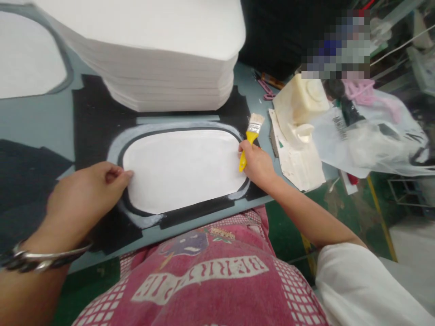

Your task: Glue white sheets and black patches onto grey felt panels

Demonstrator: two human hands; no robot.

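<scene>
Pink apron (pixel 204 294), blue-grey table (pixel 34 121), green floor (pixel 363 203), left hand (pixel 90 192) pinching white panel (pixel 183 170), right hand (pixel 257 164) gripping yellow brush (pixel 252 136)

1. The panel (pixel 183 167) lies on fabric (pixel 90 136) on the table (pixel 20 113), between left hand (pixel 90 197) and right hand (pixel 257 164).
2. The stack (pixel 170 74) stands behind the panel.
3. The brush (pixel 252 136) is in the right hand, at the panel's right end.
4. A container (pixel 302 99) stands right of the stack, a bag (pixel 384 142) seemingly just beyond it.
5. A second panel (pixel 30 54) lies left of the stack.
</scene>
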